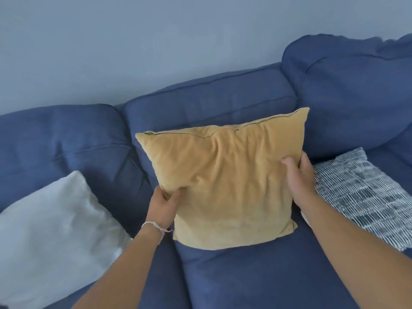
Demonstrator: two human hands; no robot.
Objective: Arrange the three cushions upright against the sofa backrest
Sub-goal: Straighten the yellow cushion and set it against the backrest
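I have the yellow cushion (223,184) between my two hands, standing on its lower edge on the middle seat of the blue sofa (256,282) and leaning back toward the backrest (209,97). My left hand (163,205) pinches the cushion's left edge low down, thumb on the front face and the other fingers curled behind the fabric, which bunches there. My right hand (299,175) clasps the right edge higher up, thumb (287,162) pressed on the front and the rest wrapped round the back. A thin white string bracelet (153,226) sits on my left wrist. The fingers behind the cushion are hidden, so I cannot tell how far they reach, nor whether the cushion's back actually touches the backrest. The zip seam runs along its top edge. The white cushion (55,224) lies flat on the left seat, near my left forearm, its near corner cut off by the frame. The patterned black-and-white cushion (365,192) lies flat on the right seat, just beside my right wrist, which covers its near edge. Bare blue seat shows in front of the yellow cushion, and bare backrest shows above and to both sides of it, under a plain wall (133,41).
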